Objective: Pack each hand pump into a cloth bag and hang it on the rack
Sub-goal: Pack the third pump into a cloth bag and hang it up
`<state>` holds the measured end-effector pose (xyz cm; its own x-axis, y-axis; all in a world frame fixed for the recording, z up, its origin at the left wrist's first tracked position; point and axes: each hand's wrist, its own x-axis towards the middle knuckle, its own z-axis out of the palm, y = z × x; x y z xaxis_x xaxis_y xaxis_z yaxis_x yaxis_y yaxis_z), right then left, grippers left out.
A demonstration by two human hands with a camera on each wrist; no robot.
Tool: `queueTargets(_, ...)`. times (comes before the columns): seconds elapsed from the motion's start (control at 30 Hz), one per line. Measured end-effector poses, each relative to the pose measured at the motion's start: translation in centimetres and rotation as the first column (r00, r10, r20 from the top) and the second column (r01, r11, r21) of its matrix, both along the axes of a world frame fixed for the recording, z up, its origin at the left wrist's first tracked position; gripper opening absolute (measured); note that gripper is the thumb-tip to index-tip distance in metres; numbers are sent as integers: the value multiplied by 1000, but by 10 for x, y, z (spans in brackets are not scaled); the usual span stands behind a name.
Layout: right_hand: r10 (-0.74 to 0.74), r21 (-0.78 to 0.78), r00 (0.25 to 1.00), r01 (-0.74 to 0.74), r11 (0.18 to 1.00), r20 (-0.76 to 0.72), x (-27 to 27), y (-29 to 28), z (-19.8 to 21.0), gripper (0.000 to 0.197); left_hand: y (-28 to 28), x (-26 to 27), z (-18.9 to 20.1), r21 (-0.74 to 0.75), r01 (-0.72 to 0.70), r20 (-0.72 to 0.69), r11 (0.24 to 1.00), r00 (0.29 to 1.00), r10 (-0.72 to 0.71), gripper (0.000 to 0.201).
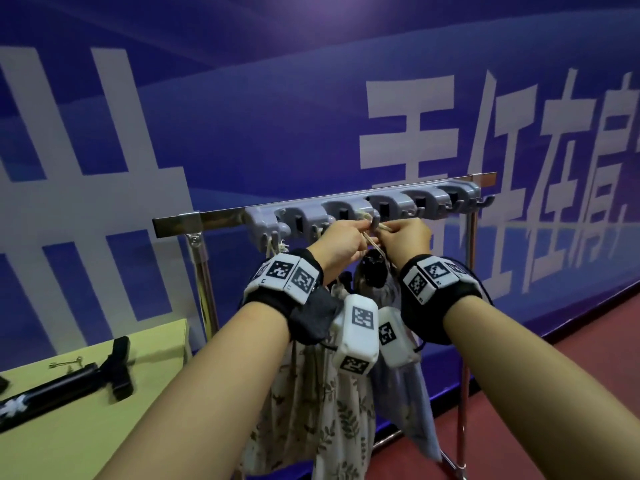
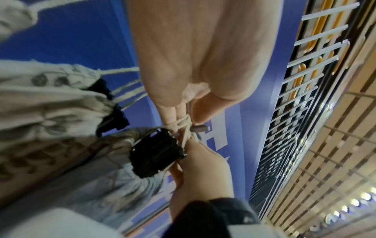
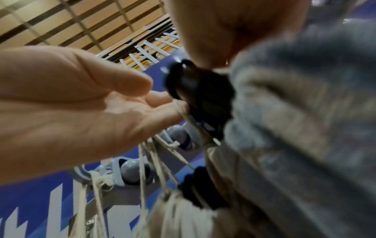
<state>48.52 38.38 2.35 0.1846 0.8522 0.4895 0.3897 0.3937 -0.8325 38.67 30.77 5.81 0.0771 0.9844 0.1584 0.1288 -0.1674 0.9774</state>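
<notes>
At the grey hook rail of the rack, both hands hold the beige drawstring of a grey-blue cloth bag. My left hand pinches the cord just left of a hook; my right hand grips it just right of that hook. A black pump handle sticks out of the bag's gathered mouth, right below the hands. Left of it hangs a leaf-print bag on its own cord, with another pump handle showing. One bare black hand pump lies on the table.
The yellow-green table stands at the lower left, beside the rack's chrome post. More free hooks run along the rail to the right. A blue banner wall stands close behind, with red floor at the right.
</notes>
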Motion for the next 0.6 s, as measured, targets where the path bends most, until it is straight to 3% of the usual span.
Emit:
queueTargets(0.17, 107, -80, 994, -108, 991, -14, 5, 2, -17, 18, -3, -15, -8, -44, -25, -77, 999, 997, 21, 46)
queueTargets(0.37, 110, -213, 990, -88, 973, 94, 18, -15, -29, 23, -27, -33, -3, -47, 22, -127, 999, 992, -27, 42)
queueTargets(0.43, 124, -247, 989, -101, 964, 77, 19, -26, -29, 20, -37, -41, -1, -32, 23, -178, 999, 984, -28, 38)
queueTargets(0.6, 168, -284, 986, -162, 945, -3, 19, -53, -25, 34, -67, -57, 4, -23, -28, -201, 999, 979, 23, 34)
